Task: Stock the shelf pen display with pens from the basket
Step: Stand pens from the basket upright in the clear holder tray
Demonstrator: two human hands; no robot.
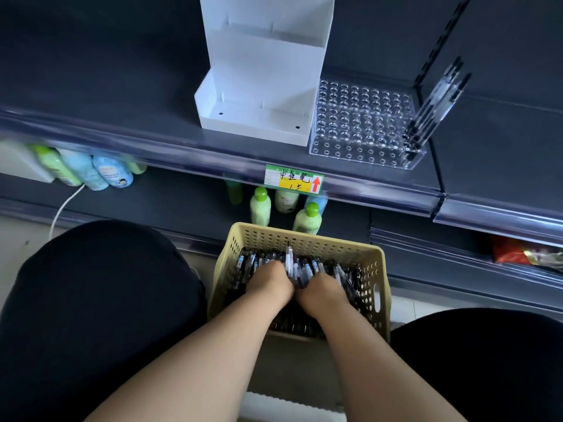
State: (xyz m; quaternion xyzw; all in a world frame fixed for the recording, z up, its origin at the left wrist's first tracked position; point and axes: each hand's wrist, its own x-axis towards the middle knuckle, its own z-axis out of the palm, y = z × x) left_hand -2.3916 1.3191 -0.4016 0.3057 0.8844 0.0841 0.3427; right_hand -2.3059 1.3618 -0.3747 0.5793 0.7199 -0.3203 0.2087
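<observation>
A beige perforated basket full of clear-barrelled pens sits on the floor between my knees. Both hands are down in it, side by side. My left hand and my right hand curl around a bunch of pens gathered between them; one pen sticks up above the rest. On the shelf above stands a clear acrylic pen display with rows of round holes. Several pens stand tilted in its right end.
A white tiered display box stands left of the acrylic display. A green and yellow price tag hangs on the shelf rail. Green and blue bottles stand on the lower shelf behind the basket. My dark-clothed knees flank the basket.
</observation>
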